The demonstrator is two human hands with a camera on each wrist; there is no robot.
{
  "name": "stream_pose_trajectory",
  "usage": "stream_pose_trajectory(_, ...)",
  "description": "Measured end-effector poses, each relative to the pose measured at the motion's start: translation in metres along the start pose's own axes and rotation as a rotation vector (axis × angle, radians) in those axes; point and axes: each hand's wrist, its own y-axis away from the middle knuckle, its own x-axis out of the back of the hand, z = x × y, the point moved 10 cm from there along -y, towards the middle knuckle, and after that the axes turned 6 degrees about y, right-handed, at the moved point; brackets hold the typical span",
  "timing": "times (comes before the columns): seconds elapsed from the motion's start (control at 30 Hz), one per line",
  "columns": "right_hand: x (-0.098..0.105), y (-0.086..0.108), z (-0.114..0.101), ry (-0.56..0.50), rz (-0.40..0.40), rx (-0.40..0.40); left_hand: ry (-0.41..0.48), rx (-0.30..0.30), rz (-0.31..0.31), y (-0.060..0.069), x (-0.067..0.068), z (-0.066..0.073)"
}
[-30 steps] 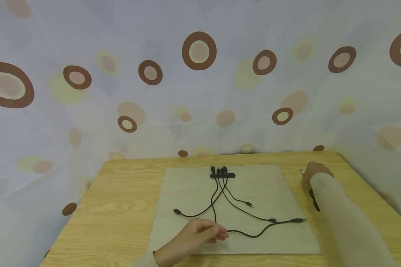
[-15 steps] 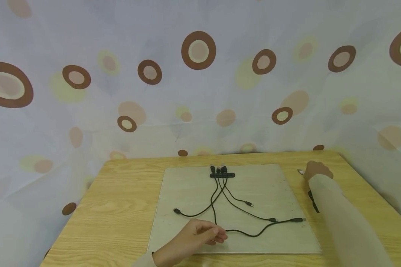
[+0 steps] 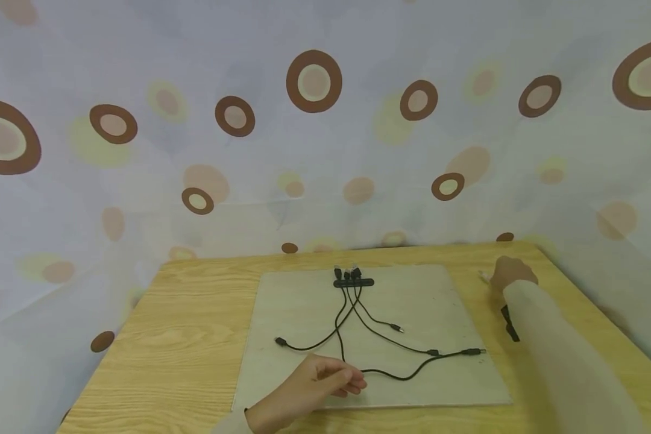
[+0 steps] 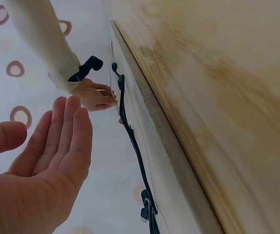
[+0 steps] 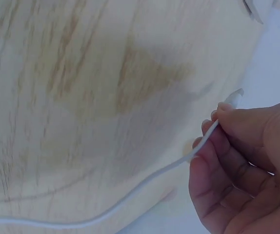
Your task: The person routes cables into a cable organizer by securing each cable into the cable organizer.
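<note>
In the right wrist view, my right hand (image 5: pixel 247 165) pinches a white cable (image 5: pixel 130 197) between thumb and fingers, close to its plug end. The head view has that right hand (image 3: pixel 512 274) low over the table's right side, with a white tip poking out on its left. My left hand (image 3: pixel 325 386) hovers at the front of the pale board (image 3: pixel 282 301), palm sideways, fingers relaxed with nothing in them. It hides part of a black cable (image 3: pixel 401 378). Extended fingers (image 4: pixel 57 131) of the left hand show in the left wrist view.
A black cable holder (image 3: pixel 366 282) sits at the board's back edge, with several black cables running forward from it. Their plugs, such as the left plug (image 3: pixel 281 342), lie spread on the board. The wooden table (image 3: pixel 195 325) surrounds it, and a patterned curtain (image 3: pixel 325 157) stands behind.
The head view has turned slightly right, so the board and cables appear further left. My right hand has barely shifted, still with the white cable; the left hand stays in place.
</note>
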Motion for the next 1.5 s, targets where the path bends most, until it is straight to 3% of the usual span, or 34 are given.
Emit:
stream_pose_trajectory(0.3, 0.026, 0.016, -0.007, 0.012, 0.009, 0.115, 0.008, 0.026, 0.013, -0.002, -0.003, -0.002)
stream_pose_trajectory(0.6, 0.054, 0.037, -0.020, 0.077, 0.166, 0.244, 0.004, 0.010, -0.003, -0.003, -0.007, -0.003)
stream_pose_trajectory(0.97, 0.070, 0.047, -0.012, 0.001, 0.170, 0.211, 0.012, 0.014, -0.029, -0.002, -0.010, -0.004)
stream_pose_trajectory(1.5, 0.085, 0.070, -0.015, -0.034, 0.172, 0.212, 0.026, 0.025, -0.005, -0.008, -0.014, -0.005)
